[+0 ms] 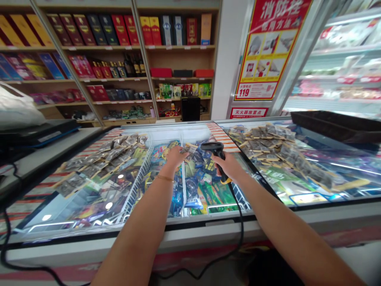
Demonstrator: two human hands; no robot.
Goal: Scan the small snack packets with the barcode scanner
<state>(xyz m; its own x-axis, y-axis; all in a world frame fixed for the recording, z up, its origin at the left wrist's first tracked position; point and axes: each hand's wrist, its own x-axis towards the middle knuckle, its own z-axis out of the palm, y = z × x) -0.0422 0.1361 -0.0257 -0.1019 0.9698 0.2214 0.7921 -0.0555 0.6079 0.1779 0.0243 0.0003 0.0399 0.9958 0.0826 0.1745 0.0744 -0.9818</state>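
A barcode scanner [218, 152] hangs above the open middle of the chest freezer [205, 235], upright in the right hand [231, 165]. The right fingers are closed round its handle, its dark head pointing towards the freezer's left half. From the handle's base a black cord [241, 222] drops over the freezer's front edge and curves away below it.

The left hand [175, 157], with a thin bracelet [165, 178] at the wrist, reaches into the freezer's middle. Its fingers are bent and slightly parted at a small packet [190, 149]; whether they grip it, I cannot tell. White wire baskets [139, 180] inside the freezer hold colourful bags around that hand.

Dark-filled packets [111, 157] lie spread on the freezer's left part, and more packets [269, 139] on its right part. A black tray [336, 125] sits at the freezer's far right. Behind the freezer, wooden shelves [181, 47] carry boxes and bottles beside a red poster [268, 51].
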